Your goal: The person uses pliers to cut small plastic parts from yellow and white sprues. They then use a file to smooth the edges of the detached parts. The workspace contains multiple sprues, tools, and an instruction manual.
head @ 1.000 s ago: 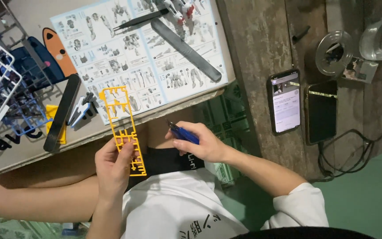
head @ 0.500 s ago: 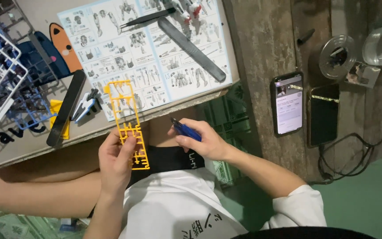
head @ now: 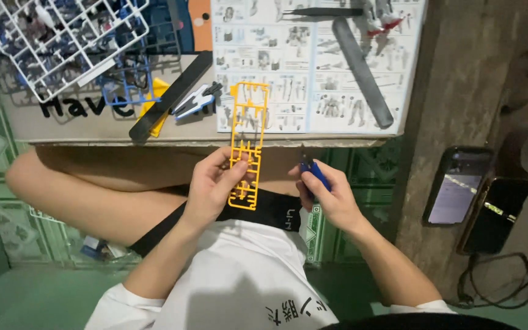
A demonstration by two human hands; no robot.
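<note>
left hand [head: 212, 183] grips yellow parts frame [head: 247, 143]; right hand [head: 331, 195] beside it.

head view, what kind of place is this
Likely a home hobby spot on a tiled floor: left hand holds a yellow parts frame, right hand blue nippers, instruction sheet on cardboard.

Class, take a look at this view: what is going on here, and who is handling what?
A seated person is working on a plastic model kit. The left hand holds a yellow parts frame upright over the lap, its top reaching the instruction sheet on the board. The right hand grips blue-handled nippers just beside the frame, not touching it. A white frame, a long file and two phones lie nearby.
</note>
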